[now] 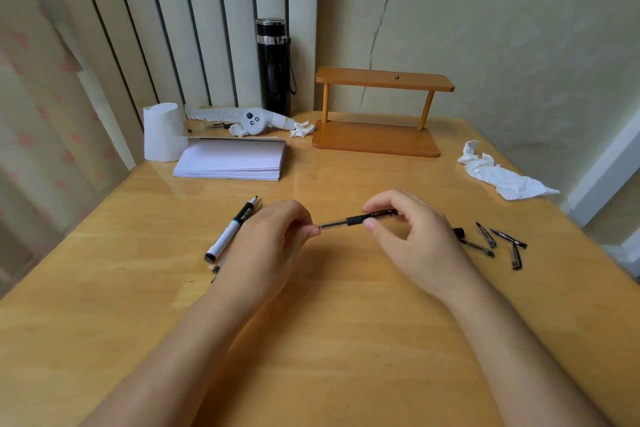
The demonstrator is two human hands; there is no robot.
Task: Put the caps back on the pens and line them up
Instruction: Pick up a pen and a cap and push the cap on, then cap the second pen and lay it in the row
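Both hands hold one clear gel pen (pixel 341 221) with a black grip, level above the middle of the wooden table (pixel 329 340). My left hand (pixel 273 239) pinches its clear barrel end. My right hand (pixel 412 236) grips the black cap (pixel 382 213) at the pen's other end. A white marker (pixel 231 230) without a cap lies left of my left hand, and other pens under that hand are mostly hidden. Several loose black caps (pixel 509 238) lie on the table to the right of my right hand.
An open notebook (pixel 232 159), a tissue roll (pixel 162 132) and a black flask (pixel 274 66) stand at the back left. A small wooden shelf (pixel 377 114) sits at the back centre. Crumpled tissue (pixel 502 173) lies at the right edge.
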